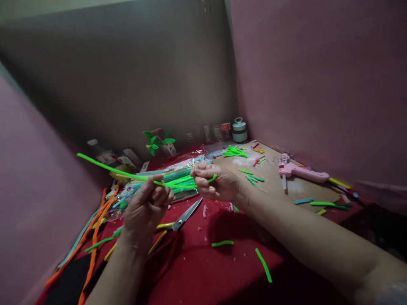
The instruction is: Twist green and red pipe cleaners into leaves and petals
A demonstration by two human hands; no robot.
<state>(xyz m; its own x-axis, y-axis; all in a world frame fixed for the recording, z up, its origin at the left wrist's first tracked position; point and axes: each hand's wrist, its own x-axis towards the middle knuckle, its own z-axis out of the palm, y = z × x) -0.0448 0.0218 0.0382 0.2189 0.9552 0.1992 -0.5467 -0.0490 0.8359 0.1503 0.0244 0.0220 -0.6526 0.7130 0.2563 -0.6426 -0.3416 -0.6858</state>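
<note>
Both hands hold bright green pipe cleaners [127, 174] above a red cloth. My left hand [148, 206] pinches them near the middle, fingers closed. My right hand [213, 182] is closed in a fist round their right end, with a short green tip sticking out past the knuckles. The stems run up and to the left, ending free in the air. Under the hands lies a clear plastic pack of coloured pipe cleaners [165, 176].
Scissors [182, 218] lie on the red cloth [203, 271] below my hands. Cut green pieces [263, 264] are scattered about. A pink glue gun [300, 171] rests on a cardboard sheet [273, 186] at right. Orange pipe cleaners [95, 237] lie left. Jars stand by the back wall.
</note>
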